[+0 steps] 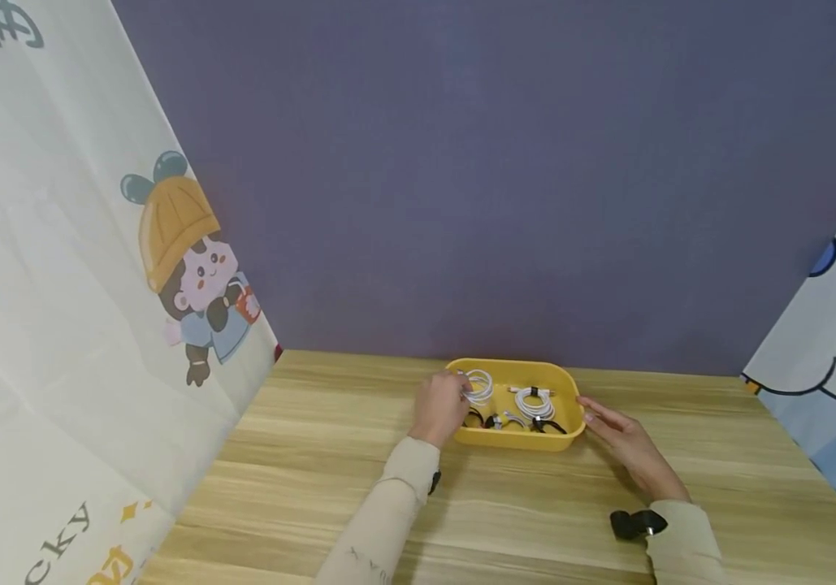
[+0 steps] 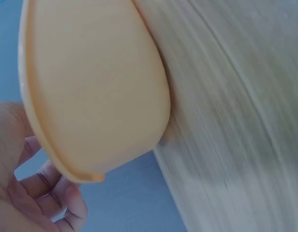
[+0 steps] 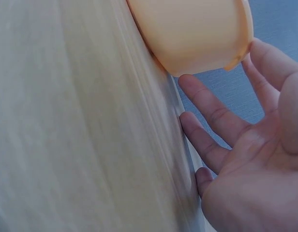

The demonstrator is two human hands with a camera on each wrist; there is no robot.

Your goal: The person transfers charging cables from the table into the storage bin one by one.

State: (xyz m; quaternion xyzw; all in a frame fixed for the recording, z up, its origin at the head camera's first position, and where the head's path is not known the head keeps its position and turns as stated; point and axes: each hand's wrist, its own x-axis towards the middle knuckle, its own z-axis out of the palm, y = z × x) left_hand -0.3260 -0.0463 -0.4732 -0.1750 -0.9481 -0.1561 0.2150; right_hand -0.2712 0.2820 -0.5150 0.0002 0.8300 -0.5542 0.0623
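Observation:
A yellow plastic basket (image 1: 516,439) holds several cables. My left hand (image 1: 441,408) reaches over its left rim, fingers curled at a coiled white cable (image 1: 482,388) that it seems to pinch. The left wrist view shows the left hand (image 2: 37,193) beside the basket's rim (image 2: 42,130); the wall hides any cable there. My right hand (image 1: 630,443) touches the basket's right end with its fingertips. In the right wrist view, the right hand (image 3: 250,140) has its fingers spread and fairly straight, with the thumb at the rim (image 3: 241,58).
Another coiled white cable (image 1: 534,404) with a black strap lies in the basket's right half. Shorter dark cables (image 1: 549,426) lie along its front side. The wooden table (image 1: 534,504) meets a grey-blue panel (image 1: 498,203) behind, and printed white sheets (image 1: 81,268) stand at the sides.

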